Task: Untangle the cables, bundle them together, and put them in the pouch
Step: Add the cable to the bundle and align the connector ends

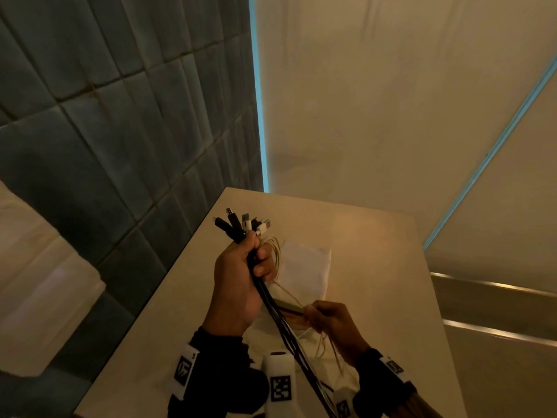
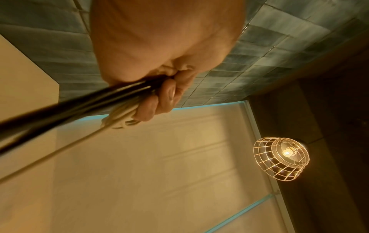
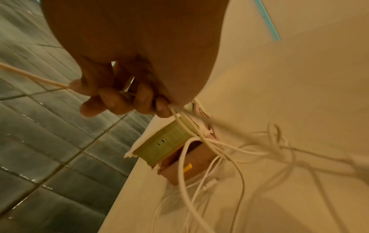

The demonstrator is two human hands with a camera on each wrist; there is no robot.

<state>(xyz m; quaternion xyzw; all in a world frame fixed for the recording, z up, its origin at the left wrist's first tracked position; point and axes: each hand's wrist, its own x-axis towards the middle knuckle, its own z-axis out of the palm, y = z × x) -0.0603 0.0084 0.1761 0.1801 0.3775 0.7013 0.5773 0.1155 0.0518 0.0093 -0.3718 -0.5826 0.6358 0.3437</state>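
Note:
My left hand (image 1: 241, 276) is raised over the table and grips a bundle of black and white cables (image 1: 271, 300), their plug ends (image 1: 242, 222) fanning out above the fist. The black cables (image 2: 66, 108) run down toward my body. My right hand (image 1: 328, 321) sits lower right and pinches white cables (image 3: 187, 121) that trail loosely onto the table. In the right wrist view the fingers (image 3: 111, 100) curl round these strands. A white pouch (image 1: 304, 267) lies flat on the table behind both hands.
The pale table (image 1: 376, 267) ends at a blue-grey tiled wall (image 1: 120, 116) on the left. A cut-out socket box (image 3: 169, 141) sits in the tabletop under my right hand. A wire-cage lamp (image 2: 281, 159) hangs overhead.

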